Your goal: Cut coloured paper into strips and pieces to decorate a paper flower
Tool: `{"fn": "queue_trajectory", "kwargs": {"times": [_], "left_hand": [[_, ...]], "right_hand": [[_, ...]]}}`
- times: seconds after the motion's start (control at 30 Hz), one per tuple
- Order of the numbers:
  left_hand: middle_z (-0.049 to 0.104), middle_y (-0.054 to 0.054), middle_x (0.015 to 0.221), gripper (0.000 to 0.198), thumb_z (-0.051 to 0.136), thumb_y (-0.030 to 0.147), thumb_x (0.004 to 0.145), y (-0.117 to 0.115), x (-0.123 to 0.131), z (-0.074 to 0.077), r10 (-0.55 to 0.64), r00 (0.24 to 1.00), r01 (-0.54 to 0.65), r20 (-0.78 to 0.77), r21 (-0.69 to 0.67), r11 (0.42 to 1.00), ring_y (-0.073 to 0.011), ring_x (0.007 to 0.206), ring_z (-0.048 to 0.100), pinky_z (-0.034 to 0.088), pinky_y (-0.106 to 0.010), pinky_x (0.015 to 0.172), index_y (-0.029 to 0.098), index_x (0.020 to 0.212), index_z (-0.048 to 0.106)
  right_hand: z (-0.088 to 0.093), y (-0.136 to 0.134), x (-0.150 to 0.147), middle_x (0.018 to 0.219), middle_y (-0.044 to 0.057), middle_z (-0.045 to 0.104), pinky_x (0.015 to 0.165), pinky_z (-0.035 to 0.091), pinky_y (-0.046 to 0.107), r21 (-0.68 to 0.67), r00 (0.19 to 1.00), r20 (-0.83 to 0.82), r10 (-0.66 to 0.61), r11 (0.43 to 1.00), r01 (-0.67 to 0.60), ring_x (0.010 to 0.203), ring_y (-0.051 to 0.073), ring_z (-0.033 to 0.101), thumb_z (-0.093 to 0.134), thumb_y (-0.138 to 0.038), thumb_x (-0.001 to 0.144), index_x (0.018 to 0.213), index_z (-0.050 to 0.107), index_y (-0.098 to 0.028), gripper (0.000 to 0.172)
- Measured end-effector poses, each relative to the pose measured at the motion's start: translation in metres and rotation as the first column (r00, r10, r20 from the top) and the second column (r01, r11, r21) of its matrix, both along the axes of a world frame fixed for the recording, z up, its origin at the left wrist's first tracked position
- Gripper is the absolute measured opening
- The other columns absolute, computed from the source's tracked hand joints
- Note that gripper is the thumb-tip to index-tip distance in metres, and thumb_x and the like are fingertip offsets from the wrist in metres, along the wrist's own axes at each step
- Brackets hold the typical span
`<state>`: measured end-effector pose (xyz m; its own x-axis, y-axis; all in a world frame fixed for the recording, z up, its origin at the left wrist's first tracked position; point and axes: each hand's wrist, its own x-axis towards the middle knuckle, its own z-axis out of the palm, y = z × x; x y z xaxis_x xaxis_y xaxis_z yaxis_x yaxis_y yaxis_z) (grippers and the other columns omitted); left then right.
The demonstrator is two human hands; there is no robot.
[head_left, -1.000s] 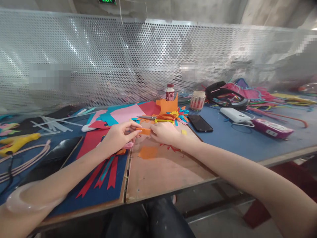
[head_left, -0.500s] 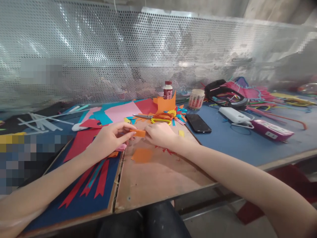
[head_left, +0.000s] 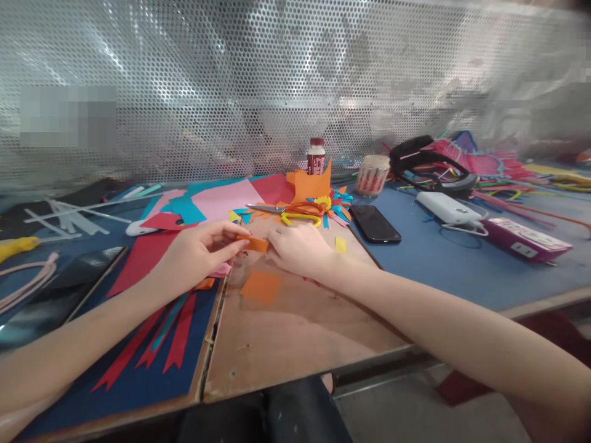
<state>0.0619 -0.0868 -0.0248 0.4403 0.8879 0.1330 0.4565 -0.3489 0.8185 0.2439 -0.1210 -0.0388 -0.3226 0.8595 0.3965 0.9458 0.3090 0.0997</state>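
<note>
Between my two hands is a small folded strip of orange paper (head_left: 253, 244). My left hand (head_left: 196, 253) pinches its left end between thumb and fingers. At its right end, my right hand (head_left: 300, 247) is curled closed on it, with the fingertips mostly hidden. On the wooden board below lies a flat orange paper square (head_left: 261, 287). Just beyond my right hand are scissors (head_left: 300, 215) with yellow and orange handles, blades pointing left. Red and teal paper ribbons (head_left: 173, 341) with notched ends hang below my left wrist, near a pink paper piece (head_left: 220, 269).
A black phone (head_left: 375, 223), a white power bank (head_left: 447, 208) and a purple box (head_left: 529, 239) lie to the right. Farther back stand a small bottle (head_left: 316, 157) and a jar (head_left: 372, 175). Coloured paper sheets (head_left: 221, 203) spread behind my left hand. A perforated metal screen (head_left: 258, 80) rises behind the table.
The camera view has shifted slightly, uncovering more of the table's left side. Both hands keep hold of the orange strip in nearly the same place.
</note>
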Motion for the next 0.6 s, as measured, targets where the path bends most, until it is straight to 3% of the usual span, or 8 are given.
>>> {"fn": "queue_trajectory", "kwargs": {"times": [0.23,0.6], "left_hand": [[0.065,0.001,0.075,0.024,0.062,0.033,0.074,-0.0024,0.0019,0.0004,0.062,0.997,-0.063,0.038,0.022,0.998,-0.0125,0.067,0.061,0.053,-0.020,0.050,0.019,0.094,0.060],[0.066,-0.001,0.073,0.024,0.065,0.038,0.071,0.0032,-0.0014,-0.0034,-0.001,0.997,-0.003,0.081,0.048,0.999,-0.0163,0.066,0.064,0.053,-0.019,0.043,0.022,0.090,0.062]], "right_hand": [[0.0008,-0.0005,0.0012,0.069,0.011,0.066,0.050,0.036,0.026,-0.014,1.000,0.010,0.008,1.000,-0.008,0.063,0.022,0.063,0.043,-0.023,0.081,0.076,0.065,-0.012,0.025],[-0.0008,0.0013,0.0043,0.068,0.009,0.065,0.047,0.023,0.027,0.047,1.000,0.023,-0.020,0.999,0.019,0.060,0.021,0.060,0.035,-0.023,0.084,0.076,0.063,-0.014,0.031]]}}
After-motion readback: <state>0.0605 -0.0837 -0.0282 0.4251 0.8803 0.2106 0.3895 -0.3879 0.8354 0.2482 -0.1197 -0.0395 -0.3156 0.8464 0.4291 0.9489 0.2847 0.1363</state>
